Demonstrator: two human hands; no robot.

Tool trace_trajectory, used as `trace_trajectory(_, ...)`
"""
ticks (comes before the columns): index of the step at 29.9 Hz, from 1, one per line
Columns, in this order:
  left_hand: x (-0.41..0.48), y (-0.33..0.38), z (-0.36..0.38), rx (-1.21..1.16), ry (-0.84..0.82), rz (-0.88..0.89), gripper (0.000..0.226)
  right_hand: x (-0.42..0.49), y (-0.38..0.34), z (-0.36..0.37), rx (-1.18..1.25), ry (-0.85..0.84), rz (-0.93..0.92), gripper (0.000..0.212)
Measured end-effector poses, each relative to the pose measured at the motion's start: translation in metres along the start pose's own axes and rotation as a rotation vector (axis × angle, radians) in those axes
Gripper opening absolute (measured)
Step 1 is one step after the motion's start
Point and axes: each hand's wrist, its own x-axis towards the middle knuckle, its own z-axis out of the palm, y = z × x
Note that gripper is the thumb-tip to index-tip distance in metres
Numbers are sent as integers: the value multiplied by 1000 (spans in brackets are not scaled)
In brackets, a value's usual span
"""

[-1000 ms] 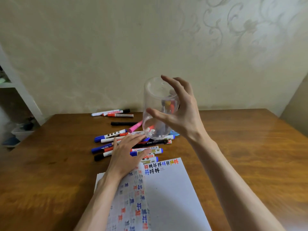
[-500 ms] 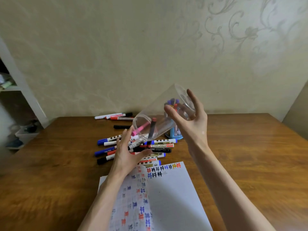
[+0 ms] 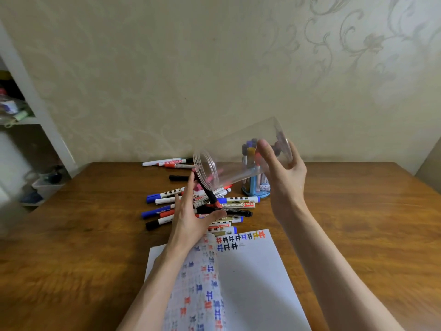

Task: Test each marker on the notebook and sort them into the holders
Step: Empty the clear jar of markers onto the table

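Here, right hand [image 3: 284, 180] grips tilted clear holder [image 3: 229, 161] above the spread left hand [image 3: 191, 219].

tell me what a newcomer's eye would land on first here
The clear plastic jar, tipped on its side in mid-air at centre, gripped by the right hand with its mouth toward the open left hand. Beneath lies a jumble of coloured markers, and nearest the camera a white notebook covered in coloured test marks.
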Motion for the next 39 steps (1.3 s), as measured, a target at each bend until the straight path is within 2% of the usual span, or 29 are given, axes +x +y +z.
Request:
trace_trajectory(5, 0, -3, -7, -87, 136, 21, 135, -3, 7, 5, 41, -10, 12, 77)
trace_trajectory(9, 2, 3, -8, -145, 58, 107, 137, -8, 19, 6, 42, -69, 53, 91)
trace_trajectory(12, -1, 17, -10, -353, -16, 118, 123, -12, 34, 2, 50, -113, 132, 95)
trace_trajectory(15, 3, 15, -18, -601, 30, 48, 119, -15, 49, -4, 70, -191, 210, 100)
trace_trajectory(21, 7, 16, -39, -847, 131, -82, 144, -26, 55, -12, -75, -486, 277, 83)
trace_trajectory(23, 5, 19, -44, -931, 122, -113, 140, -28, 54, -9, -109, -570, 273, 74)
trace_trajectory(26, -2, 21, -52, -869, 55, -103, 115, -29, 57, -2, -136, -634, 270, 75)
trace_trajectory(29, -8, 21, -65, -731, 26, -62, 93, -33, 61, 8, -162, -689, 282, 86)
trace_trajectory(31, -12, 24, -76, -640, 52, -23, 96, -36, 65, 16, -256, -726, 258, 97)
trace_trajectory(34, -17, 23, -96, -656, 137, 13, 104, -40, 72, 31, -388, -759, 190, 104)
trace_trajectory(36, -22, 19, -113, -612, 206, 11, 104, -44, 77, 39, -483, -754, 103, 93)
trace_trajectory(39, -31, 5, -136, -536, 245, 33, 88, -48, 83, 44, -678, -710, -122, 49)
